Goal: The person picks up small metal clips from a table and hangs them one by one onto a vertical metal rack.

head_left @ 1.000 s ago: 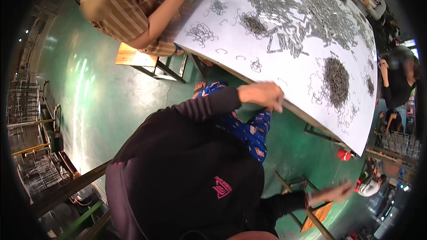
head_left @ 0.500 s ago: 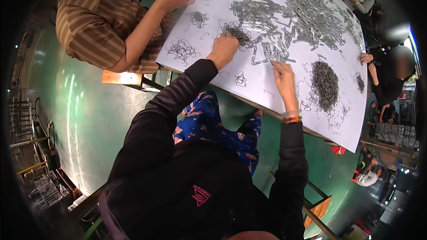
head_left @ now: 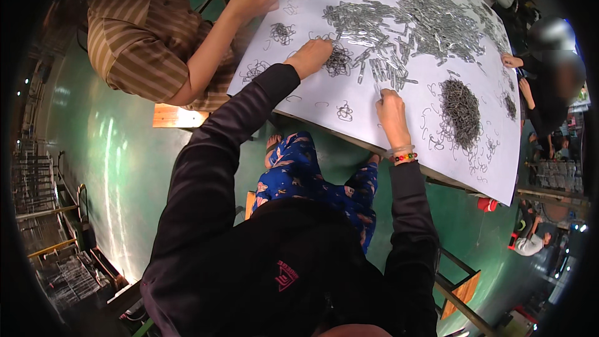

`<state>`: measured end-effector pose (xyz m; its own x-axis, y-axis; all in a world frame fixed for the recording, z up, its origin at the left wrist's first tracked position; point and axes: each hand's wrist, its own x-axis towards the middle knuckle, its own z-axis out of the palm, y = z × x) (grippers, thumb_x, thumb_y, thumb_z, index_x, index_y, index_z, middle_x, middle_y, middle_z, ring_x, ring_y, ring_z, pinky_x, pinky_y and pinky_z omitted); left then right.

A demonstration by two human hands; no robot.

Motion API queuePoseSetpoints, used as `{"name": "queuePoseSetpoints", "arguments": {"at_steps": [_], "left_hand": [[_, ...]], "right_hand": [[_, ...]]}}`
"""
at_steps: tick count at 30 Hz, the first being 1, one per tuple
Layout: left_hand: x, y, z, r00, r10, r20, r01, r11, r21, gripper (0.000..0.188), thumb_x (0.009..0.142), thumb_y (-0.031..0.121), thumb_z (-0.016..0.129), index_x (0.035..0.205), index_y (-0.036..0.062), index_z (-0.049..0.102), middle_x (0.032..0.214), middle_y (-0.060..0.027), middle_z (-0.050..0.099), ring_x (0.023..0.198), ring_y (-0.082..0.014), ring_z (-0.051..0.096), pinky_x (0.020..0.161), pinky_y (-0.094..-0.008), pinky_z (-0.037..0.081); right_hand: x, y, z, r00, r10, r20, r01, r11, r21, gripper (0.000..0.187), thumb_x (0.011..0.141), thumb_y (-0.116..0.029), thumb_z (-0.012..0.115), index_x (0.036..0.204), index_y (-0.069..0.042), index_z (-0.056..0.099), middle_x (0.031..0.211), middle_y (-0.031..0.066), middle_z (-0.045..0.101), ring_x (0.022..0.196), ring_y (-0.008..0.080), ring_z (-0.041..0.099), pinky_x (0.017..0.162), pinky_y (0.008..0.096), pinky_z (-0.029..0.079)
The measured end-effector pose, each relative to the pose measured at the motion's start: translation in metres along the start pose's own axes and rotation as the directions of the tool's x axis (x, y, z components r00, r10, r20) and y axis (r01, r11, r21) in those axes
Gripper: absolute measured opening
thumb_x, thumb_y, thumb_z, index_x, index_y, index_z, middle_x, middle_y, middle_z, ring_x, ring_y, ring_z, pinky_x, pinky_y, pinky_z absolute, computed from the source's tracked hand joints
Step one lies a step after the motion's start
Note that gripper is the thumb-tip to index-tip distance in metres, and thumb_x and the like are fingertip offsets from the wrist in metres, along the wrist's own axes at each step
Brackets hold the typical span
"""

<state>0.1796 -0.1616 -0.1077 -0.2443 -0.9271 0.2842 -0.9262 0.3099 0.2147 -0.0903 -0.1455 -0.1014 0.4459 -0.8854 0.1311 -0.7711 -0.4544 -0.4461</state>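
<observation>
My left hand (head_left: pixel 311 57) rests at the left edge of a small pile of dark bent wire hooks (head_left: pixel 339 61), its fingers curled together. Whatever they pinch is hidden. To the right, my right hand (head_left: pixel 392 114) is closed, thumb and forefinger pinching a slim silvery metal strip (head_left: pixel 377 90). Just beyond it lies a scatter of similar flat metal strips (head_left: pixel 388 73), trailing from a big heap of them (head_left: pixel 437 28). A few loose wire hooks (head_left: pixel 344 111) lie between my hands and the table's near edge.
A white-topped table (head_left: pixel 368 128) spreads before me. On its right stands a large dark hook pile (head_left: pixel 460 112); smaller hook clusters (head_left: pixel 282 33) dot the left. A person in a striped shirt (head_left: pixel 140 37) works at my left, others across the far and right edges. A wooden stool (head_left: pixel 178 116) stands at left.
My right hand has drawn back slightly from the scattered strips, with a strip now between its fingers. My left hand has shifted a little on the hook pile. The whole view has turned slightly.
</observation>
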Motion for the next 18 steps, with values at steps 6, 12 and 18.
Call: {"name": "queuePoseSetpoints", "arguments": {"at_steps": [6,12,18], "left_hand": [[0.014,-0.003,-0.029,0.999,0.017,0.040,-0.015,0.999,-0.044,0.010,0.066,-0.008,0.054,0.074,-0.0045,0.059,0.077,-0.0232,0.062,0.081,-0.0381,0.061,0.073,-0.0449,0.049],[0.006,0.026,-0.035,0.916,-0.246,0.316,0.393,0.409,-0.823,0.014,0.080,0.008,0.065,0.089,-0.0032,0.064,0.069,-0.0051,0.060,0.061,-0.0090,0.057,0.055,-0.0214,0.049],[-0.013,0.086,0.006,0.908,-0.210,0.362,0.406,0.229,-0.885,0.018,0.082,0.011,0.066,0.090,-0.0049,0.063,0.076,-0.0076,0.063,0.061,-0.0121,0.060,0.055,-0.0232,0.051]], "right_hand": [[-0.038,-0.005,-0.051,0.921,0.382,0.077,-0.206,0.308,0.929,0.026,0.078,0.004,0.058,0.104,0.009,0.056,0.084,0.0129,0.062,0.070,0.0190,0.060,0.058,0.0298,0.052],[-0.091,-0.022,-0.083,0.922,0.387,0.015,-0.006,-0.023,1.000,0.016,0.082,0.002,0.057,0.097,0.004,0.055,0.085,0.0126,0.062,0.067,0.0142,0.057,0.056,0.0258,0.049],[-0.104,-0.031,-0.055,0.937,0.338,0.087,-0.105,0.035,0.994,0.030,0.083,0.002,0.057,0.112,0.006,0.052,0.084,0.0119,0.062,0.075,0.0161,0.061,0.062,0.0293,0.056]]}}
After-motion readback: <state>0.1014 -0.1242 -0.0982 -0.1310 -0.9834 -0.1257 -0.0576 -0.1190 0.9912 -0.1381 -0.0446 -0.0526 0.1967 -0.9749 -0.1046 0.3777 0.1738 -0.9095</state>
